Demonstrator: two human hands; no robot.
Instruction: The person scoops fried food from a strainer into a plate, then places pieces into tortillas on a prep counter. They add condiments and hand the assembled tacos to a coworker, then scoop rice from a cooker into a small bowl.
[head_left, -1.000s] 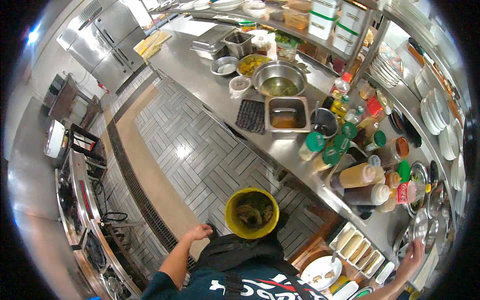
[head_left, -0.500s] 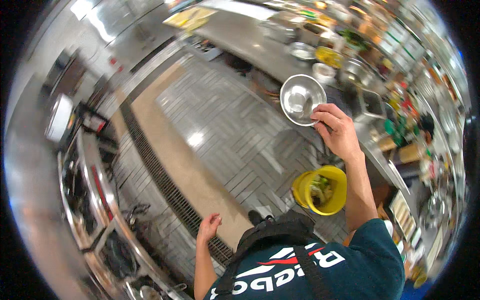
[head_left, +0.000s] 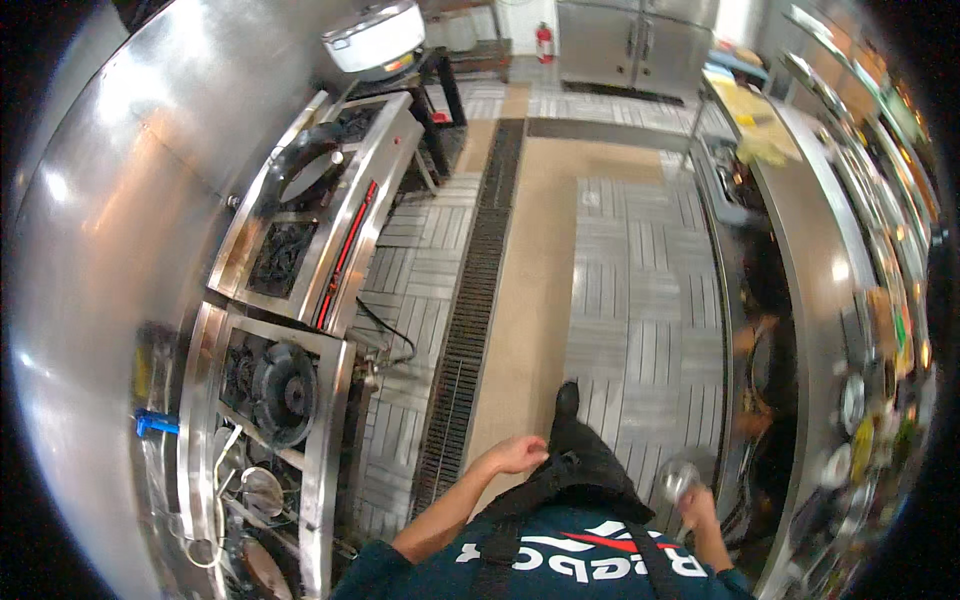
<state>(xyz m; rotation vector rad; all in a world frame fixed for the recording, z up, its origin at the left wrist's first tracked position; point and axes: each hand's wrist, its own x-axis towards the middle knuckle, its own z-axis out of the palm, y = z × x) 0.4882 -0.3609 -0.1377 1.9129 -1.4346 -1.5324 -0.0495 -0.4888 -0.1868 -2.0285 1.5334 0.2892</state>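
Observation:
A small, shiny metal bowl (head_left: pixel 679 478) hangs low on my right side, above the tiled floor. My right hand (head_left: pixel 698 508) is closed on its rim; motion blur hides some of the fingers. In front of my waist is my left hand (head_left: pixel 521 455), its fingers curled in, with nothing visible in it. It is close to my dark apron (head_left: pixel 590 462) and touches no equipment.
Gas ranges (head_left: pixel 340 270) line the left, one bearing a wok (head_left: pixel 305 170). A white cooker (head_left: pixel 376 42) stands beyond them. A floor drain grate (head_left: pixel 470 300) runs ahead. On the right is a steel counter (head_left: pixel 825 250) with blurred containers. Steel refrigerators (head_left: pixel 635 45) stand at the far end.
My view has swung to the right, toward the aisle. The bowl has come down from beside the counter to my right side, still in my right hand. The yellow bucket has left view.

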